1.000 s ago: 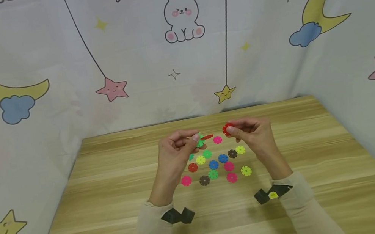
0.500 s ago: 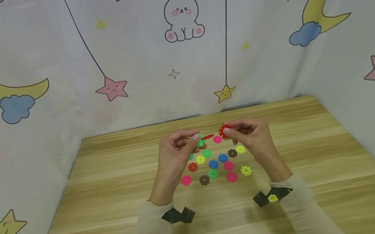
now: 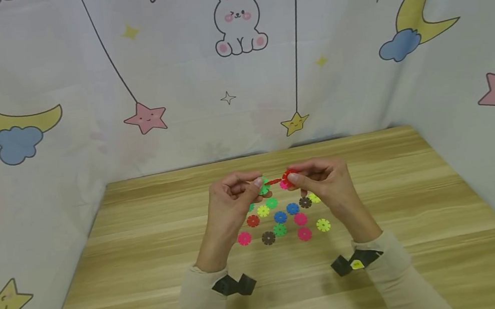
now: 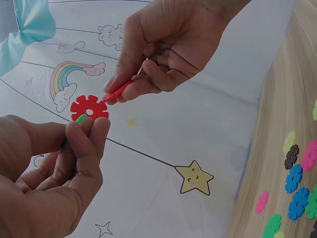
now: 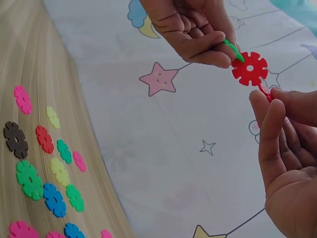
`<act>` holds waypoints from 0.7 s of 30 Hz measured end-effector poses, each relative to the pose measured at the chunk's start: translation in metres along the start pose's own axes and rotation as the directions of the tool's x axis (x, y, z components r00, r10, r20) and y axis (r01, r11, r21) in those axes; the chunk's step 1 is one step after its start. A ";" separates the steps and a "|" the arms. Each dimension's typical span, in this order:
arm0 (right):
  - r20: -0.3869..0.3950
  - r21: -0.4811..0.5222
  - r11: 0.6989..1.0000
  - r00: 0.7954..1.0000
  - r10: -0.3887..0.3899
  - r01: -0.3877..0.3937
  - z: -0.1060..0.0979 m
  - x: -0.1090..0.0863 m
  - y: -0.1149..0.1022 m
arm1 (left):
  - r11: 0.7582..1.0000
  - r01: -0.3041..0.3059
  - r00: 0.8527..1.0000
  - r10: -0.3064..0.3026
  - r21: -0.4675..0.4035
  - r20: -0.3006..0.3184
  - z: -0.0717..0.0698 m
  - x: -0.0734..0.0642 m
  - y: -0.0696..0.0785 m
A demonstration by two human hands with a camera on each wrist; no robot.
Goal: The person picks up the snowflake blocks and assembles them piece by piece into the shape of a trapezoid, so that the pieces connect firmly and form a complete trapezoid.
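Observation:
Above the table my left hand (image 3: pixel 233 192) pinches a green notched plastic disc (image 3: pixel 263 188) between thumb and fingers. A red notched disc (image 5: pixel 256 74) is slotted into the green one, at an angle to it. My right hand (image 3: pixel 328 182) pinches a second red notched disc (image 3: pixel 287 176) by its rim. In both wrist views, this second disc's edge meets the rim of the first red disc, roughly crosswise; whether their notches interlock I cannot tell. Fingers cover most of the green disc in the left wrist view.
Loose notched discs lie flat on the wooden table (image 3: pixel 150 265) below the hands: pink, yellow, blue (image 3: pixel 280 217), green, red (image 3: pixel 253 221) and dark brown (image 3: pixel 268 238). A white printed curtain (image 3: pixel 194 79) stands behind the table and along its sides.
My right hand has moved left with its red disc, closing the gap to the red disc at the left hand. The left hand has stayed almost still.

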State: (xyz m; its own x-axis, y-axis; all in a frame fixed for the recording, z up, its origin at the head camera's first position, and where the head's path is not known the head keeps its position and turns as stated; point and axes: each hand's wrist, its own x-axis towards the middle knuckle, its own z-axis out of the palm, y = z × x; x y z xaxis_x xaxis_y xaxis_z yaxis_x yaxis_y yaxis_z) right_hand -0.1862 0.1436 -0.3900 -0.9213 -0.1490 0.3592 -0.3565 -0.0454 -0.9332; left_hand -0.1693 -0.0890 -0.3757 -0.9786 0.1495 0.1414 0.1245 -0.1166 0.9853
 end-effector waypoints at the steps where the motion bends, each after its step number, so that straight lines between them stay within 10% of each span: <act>1: 0.002 -0.004 1.000 1.000 0.003 -0.003 0.000 0.000 0.000 | 1.000 0.001 1.000 -0.001 0.002 -0.001 0.000 0.000 0.000; 21: 0.025 0.017 1.000 1.000 0.005 -0.005 0.003 0.000 -0.001 | 0.999 -0.020 1.000 0.019 0.044 0.010 0.001 -0.001 -0.001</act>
State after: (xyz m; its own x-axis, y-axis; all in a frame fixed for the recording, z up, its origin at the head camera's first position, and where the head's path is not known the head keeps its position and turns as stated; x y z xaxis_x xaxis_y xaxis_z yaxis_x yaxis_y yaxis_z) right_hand -0.1850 0.1408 -0.3895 -0.9189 -0.1740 0.3541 -0.3489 -0.0609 -0.9352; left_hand -0.1683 -0.0884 -0.3764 -0.9743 0.1573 0.1613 0.1509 -0.0760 0.9856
